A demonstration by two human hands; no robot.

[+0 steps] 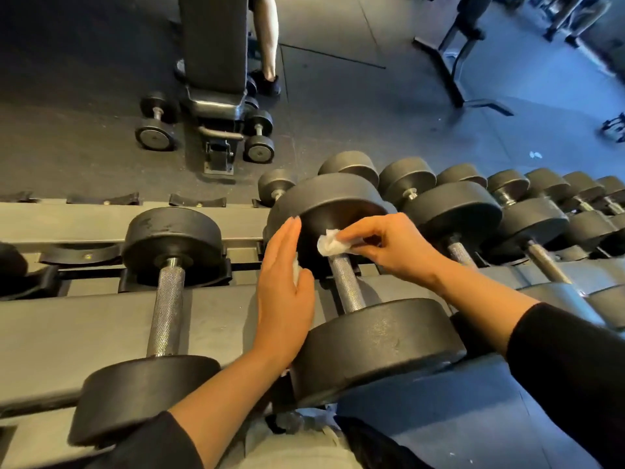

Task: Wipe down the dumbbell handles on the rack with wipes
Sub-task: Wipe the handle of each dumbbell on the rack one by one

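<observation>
Black-sleeved right hand (389,247) pinching crumpled white wipe (329,244) on knurled steel dumbbell handle (346,284); left hand (285,292) flat, fingers straight.

The scene is looking rather dim, with the dark rubber gym floor (84,79) at the upper left sinking almost into black. A cool blue light is coming in from the upper right and is tinting the floor and the far row of round black rubber dumbbells (548,198) there. Soft highlights are showing on the knurled silver metal handle (346,286) and on the crumpled white wipe (329,243), with no hard glare. The wide lens is bending the long grey metal rack (101,319) into a curve toward the edges. The far corners are looking soft and slightly blurred, while the centre is staying reasonably sharp.
</observation>
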